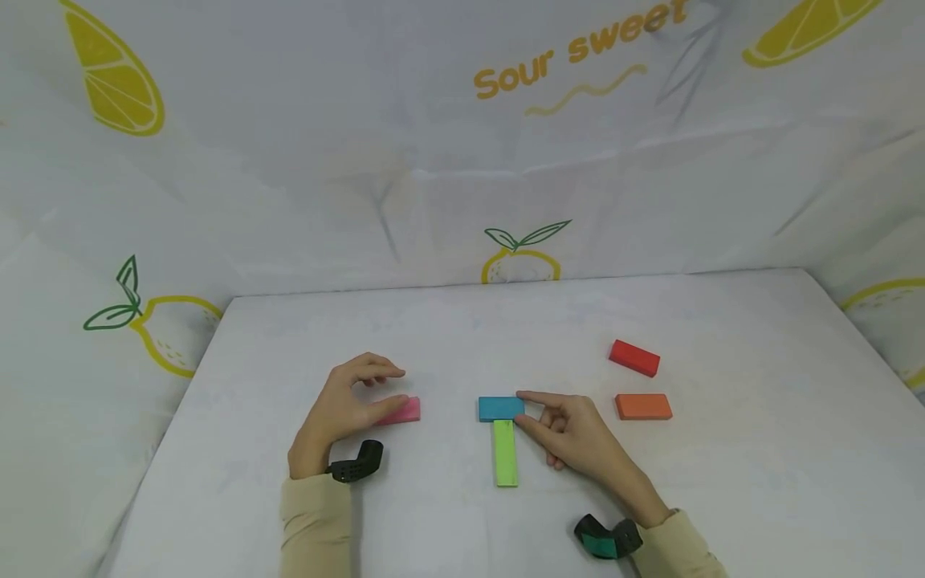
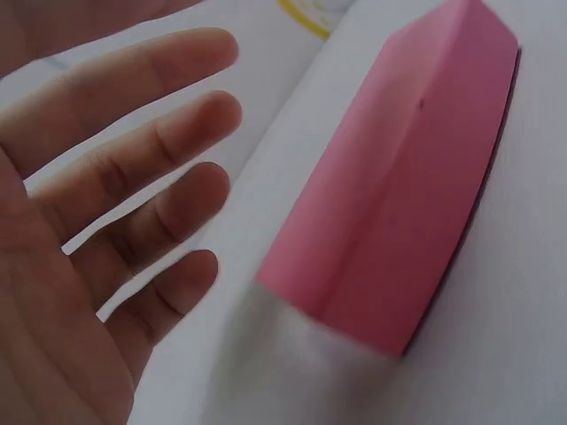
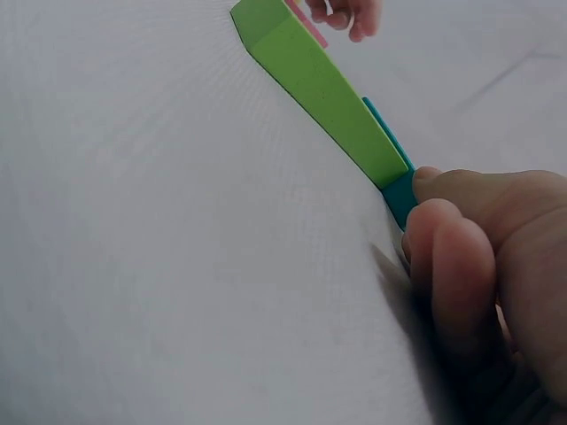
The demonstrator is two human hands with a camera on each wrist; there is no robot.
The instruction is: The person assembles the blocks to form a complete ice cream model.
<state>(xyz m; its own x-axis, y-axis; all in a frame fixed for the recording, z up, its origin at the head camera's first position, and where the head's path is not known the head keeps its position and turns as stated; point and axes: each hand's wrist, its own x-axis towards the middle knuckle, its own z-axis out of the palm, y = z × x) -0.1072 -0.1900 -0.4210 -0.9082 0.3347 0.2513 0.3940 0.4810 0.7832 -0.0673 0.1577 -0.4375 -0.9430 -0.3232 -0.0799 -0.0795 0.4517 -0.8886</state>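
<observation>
On the white table a blue block (image 1: 500, 409) lies crosswise at the far end of a lime green block (image 1: 505, 453), and the two form a T shape. My right hand (image 1: 571, 437) pinches the blue block's right end between thumb and index finger; the other fingers are curled in. In the right wrist view the green block (image 3: 323, 97) hides part of the blue one (image 3: 400, 197). To the left, a pink block (image 1: 400, 411) lies under my left hand (image 1: 354, 401), partly covered by the thumb. The left wrist view shows that hand's fingers (image 2: 168, 133) spread apart, beside the pink block (image 2: 399, 177).
Right of my right hand lie an orange block (image 1: 643, 407) and, farther back, a tilted red block (image 1: 634, 358). A white cloth (image 1: 325, 201) printed with lemons hangs behind the table's back edge. Black wrist devices (image 1: 357, 462) sit on both wrists.
</observation>
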